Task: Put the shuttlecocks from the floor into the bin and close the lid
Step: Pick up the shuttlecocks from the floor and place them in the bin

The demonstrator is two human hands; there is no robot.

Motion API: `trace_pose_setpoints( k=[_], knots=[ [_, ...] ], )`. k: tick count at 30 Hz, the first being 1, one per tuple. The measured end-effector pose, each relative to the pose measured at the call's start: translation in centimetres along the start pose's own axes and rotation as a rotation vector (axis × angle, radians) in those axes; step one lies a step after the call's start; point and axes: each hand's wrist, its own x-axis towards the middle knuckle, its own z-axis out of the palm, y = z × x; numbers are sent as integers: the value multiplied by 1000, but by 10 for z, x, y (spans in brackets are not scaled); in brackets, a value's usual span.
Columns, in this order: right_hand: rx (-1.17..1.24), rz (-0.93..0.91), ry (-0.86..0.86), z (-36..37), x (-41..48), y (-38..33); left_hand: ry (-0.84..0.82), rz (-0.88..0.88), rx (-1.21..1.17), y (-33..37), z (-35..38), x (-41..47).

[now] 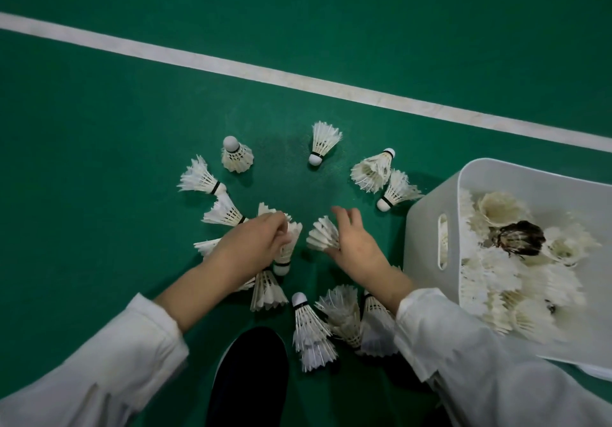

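We've part-filled the bin (425,224); many shuttlecocks (324,142) remain (lid unseen). Our left hand (255,244) and right hand (357,249) each grip one.

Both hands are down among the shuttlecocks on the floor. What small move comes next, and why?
Probably the right hand lifts the shuttlecock at its fingers into the open bin close beside it, which holds many. The left hand grips a second shuttlecock, so it may follow.
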Motion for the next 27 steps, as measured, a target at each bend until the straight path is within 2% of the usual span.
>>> trace_pose_setpoints(
  k=[5,10,14,16,21,27],
  knots=[
    [-317,-27,-149,6,-1,-1,-57,-105,39,-4,4,8],
    [-405,-47,-186,0,0,-3,-116,-149,244,-4,14,20],
    [-370,-106,-123,-9,-1,-1,-113,-184,383,-3,20,34],
    [-304,-115,-94,-17,0,-1,-79,-166,343,2,17,39],
    [-203,-196,23,-59,-10,-4,49,-58,165,31,-3,40],
    [-124,-276,251,-154,-65,17,224,175,88,112,-58,29]
  ],
)
